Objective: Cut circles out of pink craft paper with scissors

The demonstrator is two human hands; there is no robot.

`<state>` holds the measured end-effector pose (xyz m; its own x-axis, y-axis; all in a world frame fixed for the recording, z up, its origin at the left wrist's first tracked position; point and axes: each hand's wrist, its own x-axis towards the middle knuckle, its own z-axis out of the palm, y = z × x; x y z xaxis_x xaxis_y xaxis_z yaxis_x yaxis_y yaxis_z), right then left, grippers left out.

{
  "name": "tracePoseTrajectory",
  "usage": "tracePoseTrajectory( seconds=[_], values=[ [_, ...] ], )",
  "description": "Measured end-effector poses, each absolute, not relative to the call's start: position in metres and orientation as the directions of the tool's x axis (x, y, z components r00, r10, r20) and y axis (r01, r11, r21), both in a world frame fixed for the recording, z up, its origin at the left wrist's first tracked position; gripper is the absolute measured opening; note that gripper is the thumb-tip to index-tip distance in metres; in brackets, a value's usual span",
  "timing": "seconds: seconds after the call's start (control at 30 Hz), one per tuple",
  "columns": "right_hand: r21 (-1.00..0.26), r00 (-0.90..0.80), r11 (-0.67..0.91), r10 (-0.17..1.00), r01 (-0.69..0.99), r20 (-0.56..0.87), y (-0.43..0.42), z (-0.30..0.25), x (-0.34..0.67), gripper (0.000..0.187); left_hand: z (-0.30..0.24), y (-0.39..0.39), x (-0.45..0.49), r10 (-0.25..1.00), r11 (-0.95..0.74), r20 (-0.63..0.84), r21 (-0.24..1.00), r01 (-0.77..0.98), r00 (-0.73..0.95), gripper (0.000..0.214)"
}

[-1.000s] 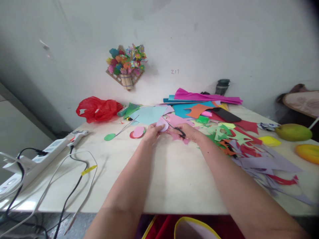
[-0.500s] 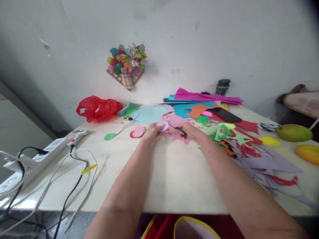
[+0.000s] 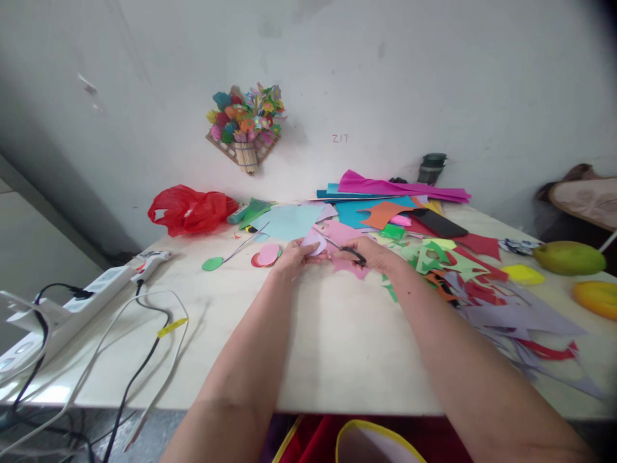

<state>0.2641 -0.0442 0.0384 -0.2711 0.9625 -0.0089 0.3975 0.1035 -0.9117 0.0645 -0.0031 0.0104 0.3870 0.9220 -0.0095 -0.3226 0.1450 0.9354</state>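
Near the middle of the table, my left hand [image 3: 295, 256] pinches a small piece of pale lilac paper [image 3: 314, 242]. My right hand [image 3: 369, 253] is closed around the black handles of a pair of scissors [image 3: 332, 241], whose blades point left across the edge of the lilac paper. Pink paper [image 3: 354, 231] with cut-out edges lies under and behind the scissors. To the left of my left hand rest a pink paper oval [image 3: 269, 253] on a red one, and a green paper disc [image 3: 212, 263] on a thin stem.
Paper scraps [image 3: 472, 283] spread over the right side, with a phone [image 3: 438, 222] and green and yellow fruit [image 3: 569, 258] beyond. A red plastic bag [image 3: 190, 209] sits at the back left. A power strip [image 3: 81, 308] with cables [image 3: 144, 360] occupies the left edge.
My right hand and the scissors have shifted very slightly; the scissor handles look a little lower and further right. The lilac paper stays in my left hand.
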Motion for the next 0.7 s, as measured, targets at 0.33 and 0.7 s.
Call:
tracePoseTrajectory(
  seconds=[0.33, 0.7],
  values=[
    [-0.913, -0.326, 0.132, 0.945, 0.387, -0.001, -0.042, 0.035, 0.273, 0.036, 0.011, -0.004, 0.063, 0.910, 0.143, -0.020, 0.953, -0.268, 0.413, 0.026],
    [-0.904, -0.338, 0.137, 0.941, 0.405, -0.008, -0.042, 0.037, 0.276, 0.035, 0.019, -0.010, 0.063, 0.905, 0.182, -0.064, 0.952, -0.248, 0.421, 0.024]
  ],
)
